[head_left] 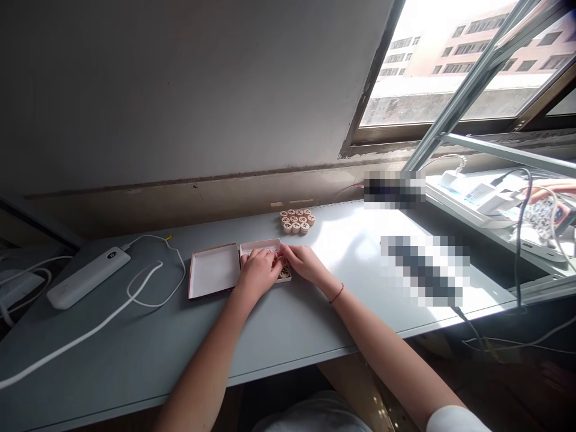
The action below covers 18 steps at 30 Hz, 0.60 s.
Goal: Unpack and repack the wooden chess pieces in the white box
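Observation:
My left hand (260, 267) reaches over the open box tray (258, 244), fingers bent down together and tips hidden among the pieces inside. At the tray's right rim, my right hand (299, 258) has thumb and fingers drawn together; what they grip is hidden. The two hands' fingertips nearly meet. Below them, round Chinese chess pieces (285, 272) with dark characters show in the tray. Beside it on the left lies the box lid (215, 271), its pale inside facing up. Behind the tray, stacked Chinese chess pieces (296, 221) stand in rows, some with red and some with black characters.
A white power bank (89, 277) with a white cable (108, 327) lies on the grey table (288, 330) at left. Pixelated dark objects (423, 270) sit at right. A metal frame (504, 153) with chargers (483, 197) and cords stands beyond the right edge.

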Motion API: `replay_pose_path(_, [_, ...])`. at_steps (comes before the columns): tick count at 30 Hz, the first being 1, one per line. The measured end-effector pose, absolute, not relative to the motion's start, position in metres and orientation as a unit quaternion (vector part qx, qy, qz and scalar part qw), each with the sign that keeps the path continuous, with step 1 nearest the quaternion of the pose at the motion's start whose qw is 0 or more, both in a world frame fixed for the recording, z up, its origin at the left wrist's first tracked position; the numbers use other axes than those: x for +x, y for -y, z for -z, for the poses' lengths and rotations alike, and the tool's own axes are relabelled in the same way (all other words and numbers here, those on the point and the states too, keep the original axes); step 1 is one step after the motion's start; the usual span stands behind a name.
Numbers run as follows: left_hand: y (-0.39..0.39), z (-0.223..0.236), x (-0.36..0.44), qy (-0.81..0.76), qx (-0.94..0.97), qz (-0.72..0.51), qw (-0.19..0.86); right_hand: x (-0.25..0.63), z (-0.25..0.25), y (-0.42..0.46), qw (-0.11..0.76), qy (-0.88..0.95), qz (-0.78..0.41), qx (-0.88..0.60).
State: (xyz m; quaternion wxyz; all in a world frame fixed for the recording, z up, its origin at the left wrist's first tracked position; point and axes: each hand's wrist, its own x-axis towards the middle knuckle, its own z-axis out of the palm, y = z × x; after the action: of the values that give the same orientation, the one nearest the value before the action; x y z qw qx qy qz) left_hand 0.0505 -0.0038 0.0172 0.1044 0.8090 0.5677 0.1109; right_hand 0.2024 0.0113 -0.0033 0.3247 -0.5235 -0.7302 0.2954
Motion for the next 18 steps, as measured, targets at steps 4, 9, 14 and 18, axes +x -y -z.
replay_pose_path(4, [0.0038,-0.0178,0.0542,-0.572,0.799,-0.136,0.128,0.2071,0.0038,-0.0134,0.352,0.714,-0.321,-0.513])
replay_pose_path(9, [-0.0017,-0.0161,0.0501,-0.570,0.748,-0.309,0.143,0.2072,0.0031,-0.0118,0.447,0.745,-0.225,-0.440])
replay_pose_path(14, [-0.0032,-0.0152,0.0466,-0.550,0.660,-0.415,0.299,0.2026,0.0054,-0.0108,0.480,0.773,-0.108,-0.401])
replay_pose_path(18, [-0.0029,-0.0123,0.0488,-0.525,0.628,-0.442,0.366,0.2000,0.0030,-0.0094,0.475,0.778,-0.083,-0.402])
